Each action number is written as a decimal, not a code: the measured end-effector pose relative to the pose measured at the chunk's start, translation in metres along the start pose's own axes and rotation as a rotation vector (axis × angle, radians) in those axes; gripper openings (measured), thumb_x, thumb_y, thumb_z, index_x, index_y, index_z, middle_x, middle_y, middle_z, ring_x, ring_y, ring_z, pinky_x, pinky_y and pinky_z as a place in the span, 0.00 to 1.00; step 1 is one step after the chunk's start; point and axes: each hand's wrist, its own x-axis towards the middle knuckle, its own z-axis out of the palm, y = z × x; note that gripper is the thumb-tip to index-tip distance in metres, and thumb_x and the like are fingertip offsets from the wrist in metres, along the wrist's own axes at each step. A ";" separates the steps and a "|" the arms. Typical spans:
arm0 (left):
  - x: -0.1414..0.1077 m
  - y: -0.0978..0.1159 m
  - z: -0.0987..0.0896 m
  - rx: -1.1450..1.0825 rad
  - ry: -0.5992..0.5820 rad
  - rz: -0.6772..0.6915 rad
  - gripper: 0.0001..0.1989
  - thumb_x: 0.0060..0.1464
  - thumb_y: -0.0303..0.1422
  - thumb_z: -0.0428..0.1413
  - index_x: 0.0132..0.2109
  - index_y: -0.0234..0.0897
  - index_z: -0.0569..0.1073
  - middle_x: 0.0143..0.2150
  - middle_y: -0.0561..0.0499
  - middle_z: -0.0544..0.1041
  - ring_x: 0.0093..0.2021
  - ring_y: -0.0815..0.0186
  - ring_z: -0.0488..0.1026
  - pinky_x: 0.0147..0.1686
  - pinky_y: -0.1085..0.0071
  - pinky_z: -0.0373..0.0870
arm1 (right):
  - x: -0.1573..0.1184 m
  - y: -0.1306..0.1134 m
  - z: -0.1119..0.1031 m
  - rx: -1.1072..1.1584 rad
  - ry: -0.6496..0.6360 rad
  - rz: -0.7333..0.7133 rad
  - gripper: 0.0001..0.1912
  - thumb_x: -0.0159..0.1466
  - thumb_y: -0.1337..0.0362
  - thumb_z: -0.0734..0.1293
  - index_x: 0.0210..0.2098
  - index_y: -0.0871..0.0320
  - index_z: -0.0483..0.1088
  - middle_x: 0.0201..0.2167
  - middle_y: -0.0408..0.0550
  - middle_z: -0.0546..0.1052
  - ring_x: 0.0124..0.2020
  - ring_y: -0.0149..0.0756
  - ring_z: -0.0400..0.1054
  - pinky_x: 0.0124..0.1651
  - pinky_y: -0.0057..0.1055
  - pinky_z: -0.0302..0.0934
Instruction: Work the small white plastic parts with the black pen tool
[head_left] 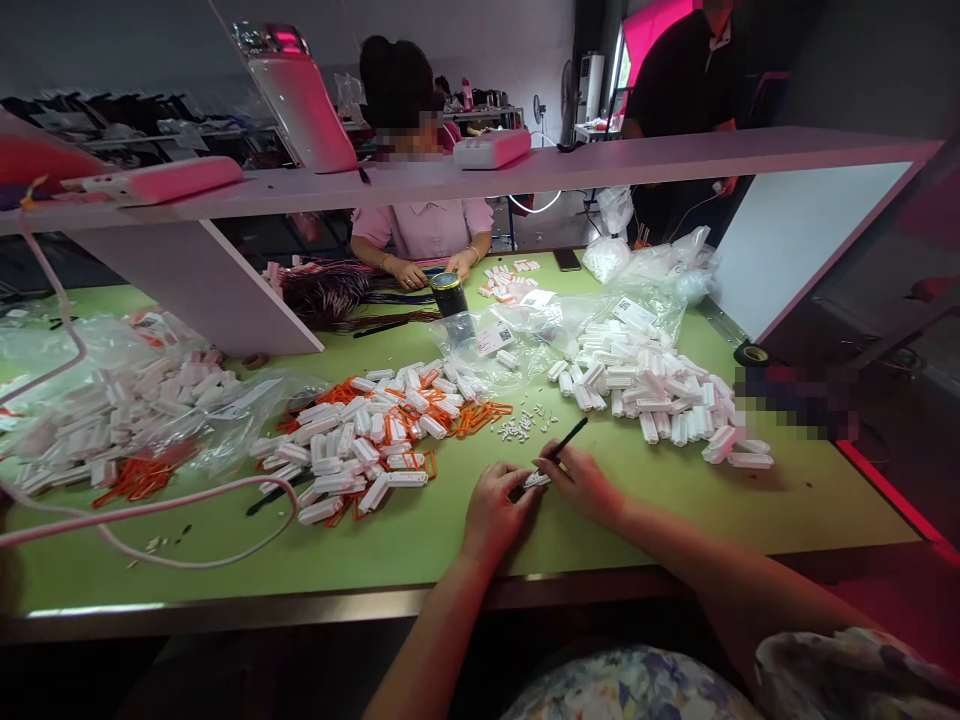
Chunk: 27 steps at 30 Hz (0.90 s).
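Near the front of the green table [390, 562], my left hand [493, 510] is closed on a small white plastic piece [535, 480]. My right hand [586, 484] pinches a thin black stick-like tool [571, 438], slanted up to the right, its lower end at the white piece. Just beyond my hands lie several tiny white parts [517, 428]. White housings mixed with orange frames [476, 418] form a pile [337, 440] on the left. A second pile of white housings [660, 390] is on the right.
Clear plastic bags [517, 340] lie behind the piles. A dark can [448, 295] stands near a person [421, 228] across the table. A raised shelf [600, 165] crosses above. At left are another heap [142, 410] and a looping pink cable [202, 488]. Black tape [751, 354] sits at right.
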 end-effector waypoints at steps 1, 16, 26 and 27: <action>0.000 0.000 0.000 0.003 -0.001 0.004 0.07 0.58 0.34 0.62 0.44 0.41 0.81 0.37 0.49 0.77 0.41 0.60 0.74 0.44 0.65 0.70 | 0.000 0.000 0.001 -0.004 -0.006 0.004 0.12 0.72 0.56 0.61 0.35 0.55 0.69 0.29 0.45 0.76 0.30 0.36 0.70 0.37 0.31 0.64; -0.001 0.004 -0.005 0.014 -0.008 -0.002 0.07 0.59 0.34 0.59 0.43 0.42 0.80 0.38 0.49 0.77 0.42 0.60 0.74 0.45 0.64 0.71 | 0.000 -0.008 0.003 -0.318 -0.084 -0.166 0.09 0.73 0.62 0.61 0.38 0.57 0.70 0.33 0.50 0.78 0.36 0.40 0.71 0.43 0.34 0.63; -0.002 0.003 -0.003 0.026 0.039 0.005 0.06 0.58 0.35 0.62 0.42 0.40 0.81 0.36 0.49 0.77 0.40 0.60 0.74 0.43 0.65 0.71 | -0.002 -0.004 0.000 -0.037 -0.009 -0.018 0.09 0.72 0.60 0.61 0.36 0.54 0.68 0.29 0.44 0.76 0.31 0.36 0.70 0.38 0.31 0.65; -0.002 0.003 -0.002 0.028 0.044 0.008 0.06 0.58 0.35 0.62 0.41 0.40 0.81 0.36 0.49 0.77 0.40 0.61 0.74 0.43 0.65 0.71 | -0.003 -0.003 0.000 -0.020 -0.012 -0.007 0.09 0.72 0.59 0.61 0.36 0.54 0.68 0.29 0.44 0.75 0.31 0.36 0.70 0.38 0.30 0.65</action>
